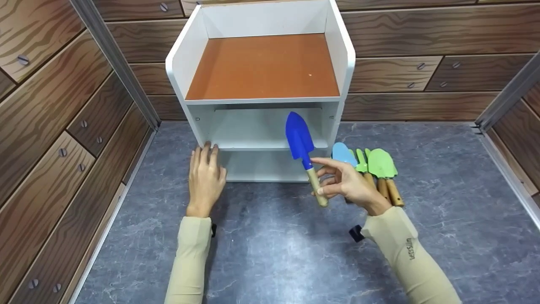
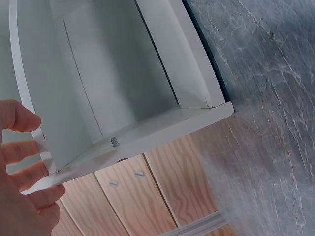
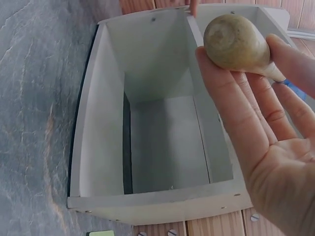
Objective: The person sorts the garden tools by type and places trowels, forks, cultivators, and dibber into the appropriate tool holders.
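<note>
A blue hand trowel (image 1: 298,137) with a pale wooden handle is pinched by my right hand (image 1: 350,183) in front of the white shelf unit (image 1: 270,128), its blade pointing up and away. In the right wrist view the rounded handle end (image 3: 231,43) faces the camera, with fingers and thumb about it. My left hand (image 1: 205,177) touches the shelf unit's front left edge. From the left wrist, that hand (image 2: 24,182) is seen with its fingers at the middle shelf board and side panel.
Right of the unit lie a light blue trowel (image 1: 344,153), a green hand fork (image 1: 361,160) and a green shovel (image 1: 382,163) with wooden handles. An orange-brown top board (image 1: 265,67) covers the unit. Wood-patterned walls (image 1: 422,31) surround the grey marbled floor (image 1: 261,253).
</note>
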Tool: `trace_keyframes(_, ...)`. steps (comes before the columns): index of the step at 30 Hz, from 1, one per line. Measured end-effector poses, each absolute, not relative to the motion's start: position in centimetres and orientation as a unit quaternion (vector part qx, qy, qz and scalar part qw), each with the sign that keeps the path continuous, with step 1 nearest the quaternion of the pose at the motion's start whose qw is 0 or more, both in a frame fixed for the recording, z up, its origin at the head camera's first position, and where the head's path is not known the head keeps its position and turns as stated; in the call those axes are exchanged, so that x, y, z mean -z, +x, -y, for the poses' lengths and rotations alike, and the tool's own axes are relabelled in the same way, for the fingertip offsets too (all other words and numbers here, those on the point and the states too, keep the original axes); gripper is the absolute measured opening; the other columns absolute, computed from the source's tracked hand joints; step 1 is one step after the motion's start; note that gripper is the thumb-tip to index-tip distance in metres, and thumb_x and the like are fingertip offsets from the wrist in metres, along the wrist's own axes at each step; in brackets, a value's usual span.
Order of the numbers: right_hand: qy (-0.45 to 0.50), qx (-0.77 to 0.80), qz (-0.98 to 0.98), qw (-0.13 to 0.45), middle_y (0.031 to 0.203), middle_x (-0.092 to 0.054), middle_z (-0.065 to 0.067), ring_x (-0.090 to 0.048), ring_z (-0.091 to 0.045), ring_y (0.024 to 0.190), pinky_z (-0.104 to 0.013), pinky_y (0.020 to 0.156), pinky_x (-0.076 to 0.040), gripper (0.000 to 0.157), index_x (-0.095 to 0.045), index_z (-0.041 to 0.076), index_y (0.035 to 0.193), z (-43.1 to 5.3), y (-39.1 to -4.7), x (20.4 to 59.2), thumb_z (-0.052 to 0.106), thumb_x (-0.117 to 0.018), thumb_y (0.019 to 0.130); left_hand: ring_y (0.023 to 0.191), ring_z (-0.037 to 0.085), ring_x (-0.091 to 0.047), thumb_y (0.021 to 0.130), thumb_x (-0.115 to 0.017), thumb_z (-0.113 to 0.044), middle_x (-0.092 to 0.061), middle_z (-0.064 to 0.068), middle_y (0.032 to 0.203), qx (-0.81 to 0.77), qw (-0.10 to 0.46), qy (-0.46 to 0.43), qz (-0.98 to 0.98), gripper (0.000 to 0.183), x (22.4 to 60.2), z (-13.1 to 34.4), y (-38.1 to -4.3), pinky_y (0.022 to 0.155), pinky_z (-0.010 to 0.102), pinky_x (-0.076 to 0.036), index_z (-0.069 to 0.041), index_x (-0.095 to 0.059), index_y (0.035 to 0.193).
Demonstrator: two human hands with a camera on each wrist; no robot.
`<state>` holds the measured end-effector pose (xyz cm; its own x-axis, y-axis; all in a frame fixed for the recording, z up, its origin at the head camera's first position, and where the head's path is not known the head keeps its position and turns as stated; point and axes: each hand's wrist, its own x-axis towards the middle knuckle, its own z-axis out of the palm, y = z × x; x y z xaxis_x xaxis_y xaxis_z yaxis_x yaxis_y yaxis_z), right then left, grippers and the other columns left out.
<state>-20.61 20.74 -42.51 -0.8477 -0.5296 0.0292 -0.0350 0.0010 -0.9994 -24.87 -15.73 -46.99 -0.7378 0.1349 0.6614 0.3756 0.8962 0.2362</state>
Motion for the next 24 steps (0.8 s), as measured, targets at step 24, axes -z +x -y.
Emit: trace_keyframes(24, -0.243, 0.649, -0.702, 0.161, 0.111, -0.065, -0.014, -0.074, -0.03, 0.087, -0.033, 0.063, -0.061, 0.075, -0.038, -0.004, 0.153, -18.3, -21.4, 40.3, -0.011, -0.07, 0.085, 0.129, 0.053, -0.048, 0.082, -0.069, 0.001, -0.054, 0.03, 0.138, 0.181, 0.345, -0.141, 0.91, 0.052, 47.2, 15.7, -24.9, 0.117, 0.06, -0.029, 0.01, -0.059, 0.133)
